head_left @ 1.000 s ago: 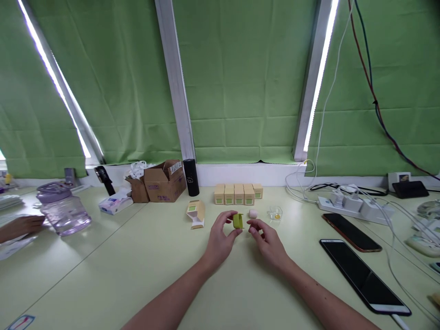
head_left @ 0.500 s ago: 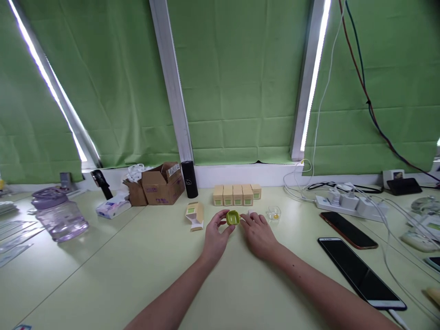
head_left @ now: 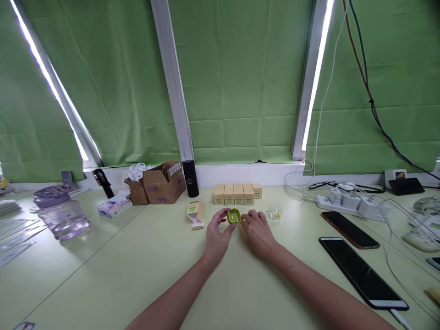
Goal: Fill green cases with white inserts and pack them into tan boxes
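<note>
Pinched between the thumb and fingers of my left hand (head_left: 217, 238) is a small square green container (head_left: 234, 216), its hollow side facing me. My right hand (head_left: 257, 231) is just right of it, back upward, its forefinger close to the container's right edge. Its other fingers are curled under, and what they hold, if anything, is hidden. Beyond that hand lies a small clear container (head_left: 275, 212) with a bit of yellow in it. On the left an opened small carton (head_left: 195, 214) lies with its flap towards me. Several small tan boxes (head_left: 234, 195) stand in a row behind both hands.
At the back left are a brown cardboard box (head_left: 164, 184), a black cylinder (head_left: 190, 178), a tissue pack (head_left: 114, 206) and a purple-lidded jug (head_left: 62, 213). Two phones, a black one (head_left: 350, 228) and a larger one (head_left: 362, 270), lie right, near a power strip (head_left: 351, 204) with loose cables.
The view has shifted slightly. My left hand keeps its hold on the green container. A white bit that showed behind my right fingers is no longer visible.
</note>
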`<state>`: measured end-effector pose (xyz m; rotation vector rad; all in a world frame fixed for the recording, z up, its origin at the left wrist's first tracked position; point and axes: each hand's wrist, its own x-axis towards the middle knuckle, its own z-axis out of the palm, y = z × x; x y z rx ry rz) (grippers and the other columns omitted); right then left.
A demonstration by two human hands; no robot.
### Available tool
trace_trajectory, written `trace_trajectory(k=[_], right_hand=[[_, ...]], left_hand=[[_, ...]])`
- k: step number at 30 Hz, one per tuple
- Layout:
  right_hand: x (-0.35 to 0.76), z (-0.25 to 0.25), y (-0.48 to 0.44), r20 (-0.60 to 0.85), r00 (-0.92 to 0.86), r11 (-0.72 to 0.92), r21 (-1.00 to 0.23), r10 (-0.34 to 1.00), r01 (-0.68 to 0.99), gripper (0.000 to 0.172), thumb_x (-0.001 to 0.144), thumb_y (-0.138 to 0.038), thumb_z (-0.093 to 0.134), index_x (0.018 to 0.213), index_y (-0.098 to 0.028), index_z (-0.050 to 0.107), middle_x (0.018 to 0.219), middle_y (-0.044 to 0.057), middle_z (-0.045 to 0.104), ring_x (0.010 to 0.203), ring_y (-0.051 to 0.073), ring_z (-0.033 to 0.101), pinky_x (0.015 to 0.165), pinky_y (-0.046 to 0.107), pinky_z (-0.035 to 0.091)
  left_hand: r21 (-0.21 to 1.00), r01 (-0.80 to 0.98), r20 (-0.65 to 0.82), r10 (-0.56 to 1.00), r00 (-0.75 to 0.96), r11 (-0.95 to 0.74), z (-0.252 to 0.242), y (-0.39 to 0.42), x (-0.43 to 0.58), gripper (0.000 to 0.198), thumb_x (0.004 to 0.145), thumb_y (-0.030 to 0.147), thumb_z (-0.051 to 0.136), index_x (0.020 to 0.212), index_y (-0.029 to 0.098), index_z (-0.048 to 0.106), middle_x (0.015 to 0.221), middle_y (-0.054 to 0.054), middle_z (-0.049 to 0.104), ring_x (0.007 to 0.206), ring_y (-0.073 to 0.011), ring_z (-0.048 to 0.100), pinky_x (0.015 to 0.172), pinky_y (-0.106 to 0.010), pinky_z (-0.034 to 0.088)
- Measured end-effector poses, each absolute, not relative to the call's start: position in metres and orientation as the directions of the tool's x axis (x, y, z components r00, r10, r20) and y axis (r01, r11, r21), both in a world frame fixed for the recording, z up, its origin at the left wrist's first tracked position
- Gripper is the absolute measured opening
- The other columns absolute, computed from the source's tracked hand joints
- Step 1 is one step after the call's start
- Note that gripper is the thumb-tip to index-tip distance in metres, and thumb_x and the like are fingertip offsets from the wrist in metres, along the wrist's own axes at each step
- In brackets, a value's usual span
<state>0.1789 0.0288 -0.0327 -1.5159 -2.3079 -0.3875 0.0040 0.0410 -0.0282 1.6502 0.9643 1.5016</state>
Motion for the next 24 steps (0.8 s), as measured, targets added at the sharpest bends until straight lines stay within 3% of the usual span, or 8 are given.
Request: trace_trajectory(k=[5,11,15,17,21,24], right_hand=[[0.183,-0.041,0.008,0.616,-0.332,0.435,-0.02,0.714,0.9,0.028,0.089,-0.001,0.054,0.099,-0.02,0.072,0.111,0.009,0.074,0.114,0.029,0.052,0.095,0.043,0.03],[0.18,-0.041,-0.008,0.709,-0.255,0.51,-0.17,0.658,0.843,0.026,0.088,0.001,0.051,0.084,-0.021,0.066,0.079,0.004,0.073,0.079,0.022,0.058,0.077,0.039,0.031],[0.178,-0.03,-0.017,0.724,-0.283,0.649,-0.289,0.629,0.704,0.023,0.09,-0.006,0.051,0.095,-0.021,0.068,0.087,0.005,0.074,0.081,0.022,0.06,0.075,0.038,0.035],[0.178,-0.026,-0.019,0.74,-0.212,0.681,-0.415,0.639,0.604,0.021,0.094,-0.013,0.052,0.099,-0.023,0.07,0.09,0.006,0.074,0.085,0.023,0.063,0.077,0.039,0.04],[0.182,-0.025,-0.014,0.608,0.054,0.571,-0.769,0.792,0.286,0.015,0.094,-0.035,0.064,0.095,-0.026,0.076,0.093,0.006,0.076,0.081,0.023,0.064,0.072,0.038,0.049],[0.188,-0.029,-0.005,0.416,0.164,0.412,-0.909,0.894,0.056,0.027,0.085,-0.049,0.074,0.093,-0.023,0.078,0.094,0.008,0.077,0.079,0.023,0.066,0.07,0.037,0.051]], left_hand=[[0.862,0.07,0.501,0.865,0.033,-0.502,-0.027,0.039,0.005,0.043,0.081,0.025,0.074,0.123,0.025,0.065,0.127,-0.008,0.07,0.118,-0.0244,0.064,0.104,-0.042,0.048],[0.859,0.083,0.503,0.863,0.036,-0.505,-0.027,0.037,0.007,0.042,0.081,0.025,0.074,0.122,0.025,0.065,0.127,-0.008,0.07,0.118,-0.0247,0.063,0.105,-0.043,0.047],[0.861,0.087,0.5,0.865,0.048,-0.502,-0.026,0.036,0.007,0.042,0.082,0.025,0.073,0.123,0.025,0.065,0.126,-0.008,0.07,0.118,-0.0245,0.063,0.105,-0.042,0.047],[0.862,0.093,0.495,0.867,0.052,-0.498,-0.025,0.035,0.007,0.042,0.082,0.025,0.073,0.123,0.025,0.065,0.127,-0.008,0.07,0.119,-0.0247,0.063,0.104,-0.043,0.047],[0.866,0.105,0.483,0.873,0.072,-0.488,-0.027,0.034,0.007,0.042,0.082,0.024,0.074,0.124,0.025,0.065,0.128,-0.008,0.07,0.119,-0.0246,0.063,0.104,-0.042,0.047],[0.866,0.111,0.479,0.872,0.098,-0.488,-0.029,0.033,0.008,0.043,0.082,0.023,0.074,0.124,0.025,0.065,0.127,-0.008,0.07,0.117,-0.0241,0.063,0.104,-0.041,0.047]])
